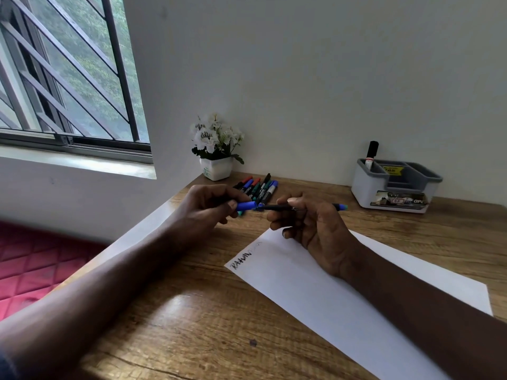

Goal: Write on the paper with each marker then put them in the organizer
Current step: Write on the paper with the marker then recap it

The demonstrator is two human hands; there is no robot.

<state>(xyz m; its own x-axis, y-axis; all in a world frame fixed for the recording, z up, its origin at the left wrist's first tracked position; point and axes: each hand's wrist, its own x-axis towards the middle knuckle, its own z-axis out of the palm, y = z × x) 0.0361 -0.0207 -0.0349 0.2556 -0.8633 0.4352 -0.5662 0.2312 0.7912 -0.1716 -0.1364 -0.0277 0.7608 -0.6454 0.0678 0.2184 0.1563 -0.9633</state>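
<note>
Wooden desk against a white wall, with a barred window at left. Both hands are raised just above the desk, between the paper and the loose markers. The left hand has its fingers curled round a blue cap, thumb on top. The right hand pinches a marker by its black barrel, held level, tip toward the cap and blue rear end sticking out past the hand to the right. The cap's mouth is right at the tip; cannot tell whether they touch. The paper lies flat and askew under the right forearm, with black writing at its near-left corner. The loose markers lie in a heap at the back of the desk, just beside a flower pot with white blooms. The organizer stands at back right, well apart from the heap. One black-capped marker stands upright in its left compartment.
</note>
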